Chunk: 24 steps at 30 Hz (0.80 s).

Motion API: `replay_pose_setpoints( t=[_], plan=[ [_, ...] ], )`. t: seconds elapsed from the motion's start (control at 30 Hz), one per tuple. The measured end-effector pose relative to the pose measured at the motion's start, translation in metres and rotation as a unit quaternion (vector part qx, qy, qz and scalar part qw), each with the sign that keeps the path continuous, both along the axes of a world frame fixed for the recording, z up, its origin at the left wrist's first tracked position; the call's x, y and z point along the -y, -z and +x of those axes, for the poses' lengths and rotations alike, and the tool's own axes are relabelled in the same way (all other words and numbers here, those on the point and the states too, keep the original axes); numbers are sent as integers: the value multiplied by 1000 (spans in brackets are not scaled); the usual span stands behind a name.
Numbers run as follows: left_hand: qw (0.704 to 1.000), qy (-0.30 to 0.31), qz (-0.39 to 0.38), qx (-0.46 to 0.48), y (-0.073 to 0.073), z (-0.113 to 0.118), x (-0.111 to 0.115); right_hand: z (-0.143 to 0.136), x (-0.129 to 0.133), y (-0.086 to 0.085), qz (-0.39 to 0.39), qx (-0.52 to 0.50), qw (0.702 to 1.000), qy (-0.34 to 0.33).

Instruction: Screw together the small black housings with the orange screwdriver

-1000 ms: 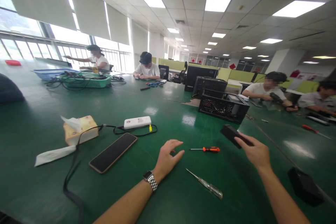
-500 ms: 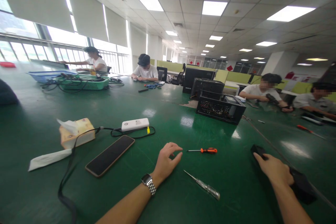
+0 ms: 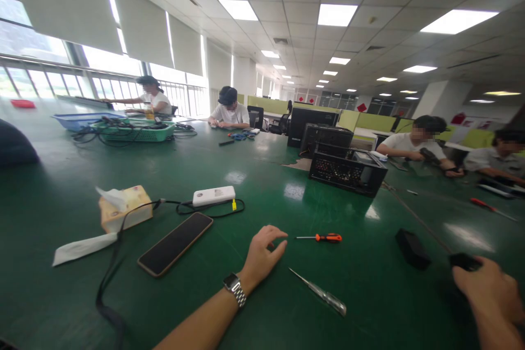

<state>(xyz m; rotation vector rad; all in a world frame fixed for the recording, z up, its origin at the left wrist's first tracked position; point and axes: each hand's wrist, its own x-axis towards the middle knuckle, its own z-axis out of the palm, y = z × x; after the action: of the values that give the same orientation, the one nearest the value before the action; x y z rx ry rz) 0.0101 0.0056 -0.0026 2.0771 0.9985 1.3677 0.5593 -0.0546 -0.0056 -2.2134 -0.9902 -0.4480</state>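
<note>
My left hand (image 3: 264,253), a watch on its wrist, rests on the green table with its fingers curved apart and nothing between them. Just right of its fingertips lies a small orange-and-black screwdriver (image 3: 328,238). Nearer to me is a clear-handled screwdriver (image 3: 322,293), its thin tip pointing towards the left hand. At the right edge, my right hand (image 3: 490,287) is closed around a dark black object (image 3: 463,262), mostly hidden under the palm and slightly blurred. A separate black block (image 3: 412,249) sits on the table left of that hand.
A phone (image 3: 176,243), a white power bank (image 3: 214,196) with a black cable, and a tissue pack (image 3: 126,209) lie to the left. An open black computer case (image 3: 346,169) stands ahead. Farther off are a green basket (image 3: 151,132) of cables and several people seated around the table.
My right hand has moved right and towards me with a black object, leaving a black block standing alone on the table. My left hand has stayed in place; the view shifted slightly.
</note>
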Motion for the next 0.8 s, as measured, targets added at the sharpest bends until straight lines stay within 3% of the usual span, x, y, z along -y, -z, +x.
replay_pose_setpoints(
  t=[0.03, 0.07, 0.1, 0.17, 0.2, 0.27, 0.33, 0.4, 0.5, 0.6, 0.7, 0.8],
  plan=[
    [1000, 2, 0, -5, 0, 0, 0, -14, -3, -12, -20, -18, 999, 45],
    [1000, 5, 0, -11, 0, 1, 0, -35, -7, -26, -43, -20, 999, 24],
    [1000, 9, 0, -19, 1, 2, -1, -62, -12, -39, -44, 3, 999, -32],
    [999, 18, 1, -36, 2, 3, -1, -127, -22, -61, -18, 48, 976, -211],
    [999, 21, 3, -45, 2, 4, 0, -162, -26, -67, -17, 60, 947, -315],
    [998, 24, 8, -63, 2, 5, 1, -230, -30, -70, -87, 62, 862, -495],
    [996, 33, 14, -82, 1, 6, 2, -284, -29, -61, -136, 66, 790, -594],
    [993, 51, 14, -101, -1, 7, 3, -317, -27, -47, -152, 79, 745, -644],
    [988, 76, 7, -132, -1, 9, 4, -330, -27, -27, -137, 74, 732, -664],
    [982, 97, -6, -164, 0, 11, 5, -315, -35, -19, -105, 30, 747, -655],
    [980, 84, -25, -181, 2, 14, 6, -289, -47, -16, -84, -10, 811, -579],
    [981, 51, -36, -181, 2, 16, 6, -262, -55, -8, -117, -24, 868, -482]
  ],
)
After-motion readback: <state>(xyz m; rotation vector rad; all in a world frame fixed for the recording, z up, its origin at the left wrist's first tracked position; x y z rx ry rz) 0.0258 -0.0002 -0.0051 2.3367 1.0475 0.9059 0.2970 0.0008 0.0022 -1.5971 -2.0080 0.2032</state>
